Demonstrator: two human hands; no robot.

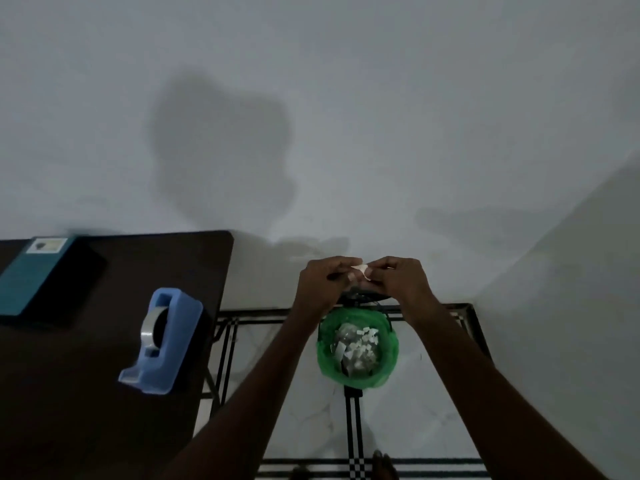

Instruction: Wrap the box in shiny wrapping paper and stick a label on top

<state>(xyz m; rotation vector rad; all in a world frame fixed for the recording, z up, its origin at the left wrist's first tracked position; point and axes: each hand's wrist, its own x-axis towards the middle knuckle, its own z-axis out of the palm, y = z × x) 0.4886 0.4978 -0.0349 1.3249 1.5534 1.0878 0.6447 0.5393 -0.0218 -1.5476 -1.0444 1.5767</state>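
A box wrapped in shiny teal paper [31, 275] lies at the far left of the dark table [86, 393], with a white label [46, 245] on its top. Both my hands are off the table to the right, held together above a bin. My left hand [323, 284] and my right hand [401, 280] pinch a small white scrap of paper [361, 270] between their fingertips.
A blue tape dispenser [162, 341] with a roll of tape stands on the table near its right edge. On the tiled floor below my hands stands a bin lined with a green bag [358, 344], holding several white paper scraps. A pale wall lies beyond.
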